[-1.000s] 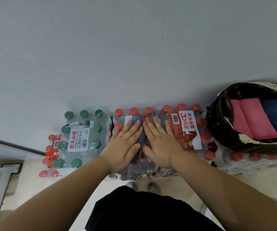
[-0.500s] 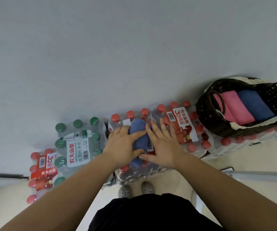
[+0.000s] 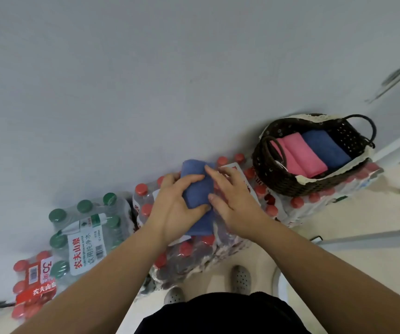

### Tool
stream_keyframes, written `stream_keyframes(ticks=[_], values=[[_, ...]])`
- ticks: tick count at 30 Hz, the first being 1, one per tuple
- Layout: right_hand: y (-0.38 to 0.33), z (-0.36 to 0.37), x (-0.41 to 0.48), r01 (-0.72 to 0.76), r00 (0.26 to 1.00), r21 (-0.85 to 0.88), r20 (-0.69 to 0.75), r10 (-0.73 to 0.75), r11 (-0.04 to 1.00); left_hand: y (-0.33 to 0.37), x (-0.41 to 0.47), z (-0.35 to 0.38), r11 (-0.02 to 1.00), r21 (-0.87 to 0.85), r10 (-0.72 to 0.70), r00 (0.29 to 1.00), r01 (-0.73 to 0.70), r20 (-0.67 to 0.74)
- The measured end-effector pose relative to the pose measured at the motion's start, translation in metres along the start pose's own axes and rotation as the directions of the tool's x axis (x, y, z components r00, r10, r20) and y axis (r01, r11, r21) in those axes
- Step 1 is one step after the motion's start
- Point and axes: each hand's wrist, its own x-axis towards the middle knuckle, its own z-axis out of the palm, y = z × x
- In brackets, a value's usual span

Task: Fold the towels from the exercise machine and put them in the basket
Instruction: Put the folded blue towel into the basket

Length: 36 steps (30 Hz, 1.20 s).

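A folded blue towel (image 3: 197,189) lies on top of a shrink-wrapped pack of red-capped water bottles (image 3: 189,256). My left hand (image 3: 175,208) grips the towel, with the fingers curled over its top and the thumb against its near side. My right hand (image 3: 232,201) holds the towel's right edge, fingers on top. To the right stands a dark woven basket (image 3: 276,179) on another bottle pack. Inside it lie a folded pink towel (image 3: 300,155) and a folded blue towel (image 3: 324,150) side by side.
A pack of green-capped bottles (image 3: 85,227) and a red-labelled pack (image 3: 35,283) sit at the left against the grey wall (image 3: 170,80). My shoes (image 3: 241,278) stand on the pale floor below the packs. A metal bar (image 3: 367,236) crosses the floor at the right.
Both hands went from pressing flat on the blue towel to curling around it. The view has swung right, so the basket shows in full.
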Motion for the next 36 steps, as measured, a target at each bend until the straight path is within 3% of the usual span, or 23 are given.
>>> stream_keyframes(ticks=[3, 7, 11, 15, 20, 24, 27, 30, 34, 36], values=[[-0.007, -0.034, 0.002, -0.022, 0.993, 0.131, -0.113, 0.037, 0.991, 0.047, 0.014, 0.008, 0.987, -0.157, 0.024, 0.996, -0.037, -0.081], [-0.002, -0.083, 0.007, 0.054, 0.988, 0.309, -0.154, -0.006, 0.949, 0.100, 0.037, 0.028, 0.956, -0.281, 0.039, 0.986, -0.084, -0.163], [0.019, -0.137, 0.014, 0.144, 0.977, 0.478, -0.209, -0.047, 0.866, 0.144, 0.066, 0.058, 0.964, -0.232, 0.074, 0.970, -0.129, -0.231], [0.059, -0.181, 0.028, 0.198, 0.955, 0.520, -0.292, -0.045, 0.831, 0.182, 0.099, 0.092, 0.977, -0.142, 0.115, 0.958, -0.157, -0.262], [0.126, -0.214, 0.048, 0.144, 0.950, 0.399, -0.313, -0.012, 0.906, 0.188, 0.125, 0.125, 0.978, 0.177, 0.140, 0.979, -0.113, -0.150], [0.178, -0.222, 0.052, -0.113, 0.983, 0.234, -0.113, 0.143, 0.966, 0.165, 0.123, 0.142, 0.891, 0.453, 0.042, 0.989, 0.028, -0.142], [0.191, -0.215, 0.055, -0.175, 0.983, 0.249, -0.002, 0.181, 0.953, 0.151, 0.118, 0.153, 0.857, 0.503, -0.070, 0.992, 0.114, -0.106], [0.186, -0.203, 0.064, -0.131, 0.990, 0.329, -0.001, 0.139, 0.935, 0.146, 0.114, 0.158, 0.838, 0.531, -0.079, 0.991, 0.126, -0.112], [0.179, -0.182, 0.071, -0.107, 0.993, 0.042, 0.057, 0.105, 0.993, 0.143, 0.115, 0.160, 0.822, 0.555, -0.078, 0.990, 0.129, -0.115], [0.178, -0.175, 0.070, -0.055, 0.997, -0.190, 0.042, 0.065, 0.980, 0.142, 0.116, 0.160, 0.814, 0.566, -0.079, 0.990, 0.130, -0.114]])
